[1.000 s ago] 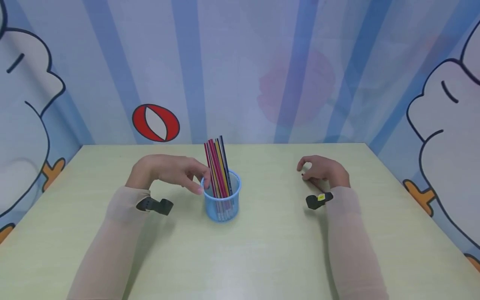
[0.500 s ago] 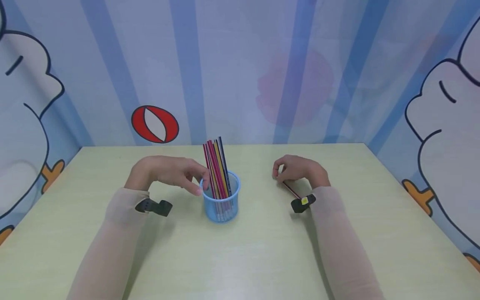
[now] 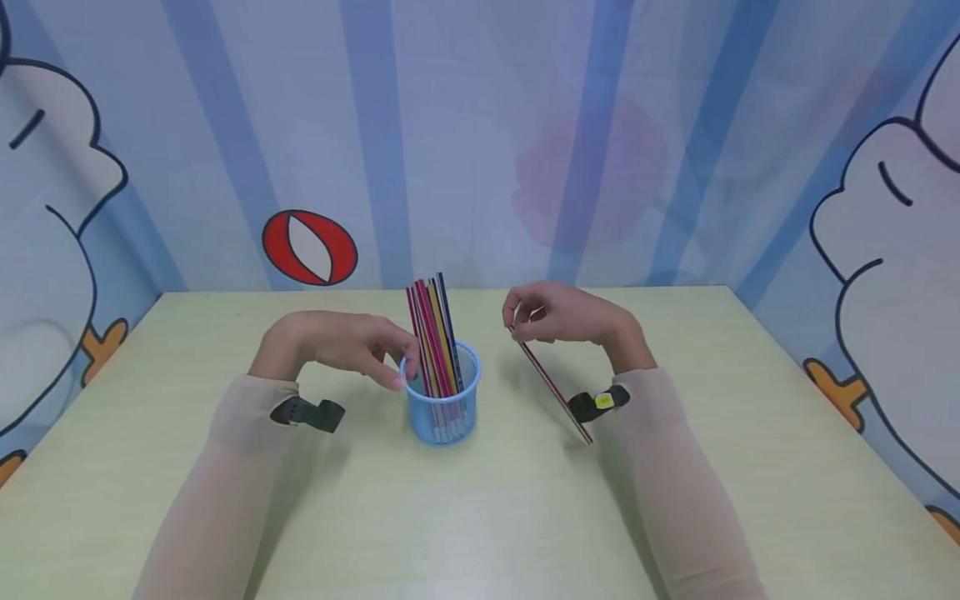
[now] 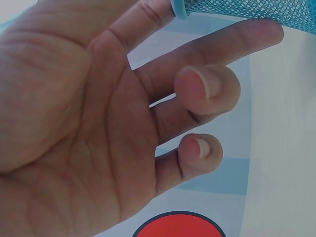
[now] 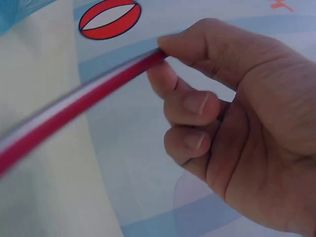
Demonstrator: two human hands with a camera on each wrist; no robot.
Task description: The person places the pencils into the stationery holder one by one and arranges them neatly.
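Observation:
In the head view, a blue mesh pen cup (image 3: pixel 442 417) stands upright on the table, with several thin striped pencils (image 3: pixel 437 337) leaning in it. My left hand (image 3: pixel 345 343) pinches the cup's left rim. In the left wrist view, the mesh cup (image 4: pixel 247 10) shows at the top beside the fingertips, while the other fingers (image 4: pixel 207 89) curl loosely. Right of the cup, my right hand (image 3: pixel 562 315) pinches a red, white and dark striped pencil (image 3: pixel 555 392) by its upper end. This pencil slants down toward the right wrist, as the right wrist view of the pencil (image 5: pixel 84 101) also shows.
The pale wooden table (image 3: pixel 465 517) runs back to a blue striped backdrop (image 3: pixel 480 125) with cartoon drawings. A black wrist camera (image 3: pixel 307 412) sits on the left sleeve, and another wrist camera (image 3: pixel 598 403) on the right sleeve, close to the held pencil.
My right hand has moved left toward the cup and risen, lifting the pencil, which lay low beneath the hand before. The left hand and the cup stay where they were.

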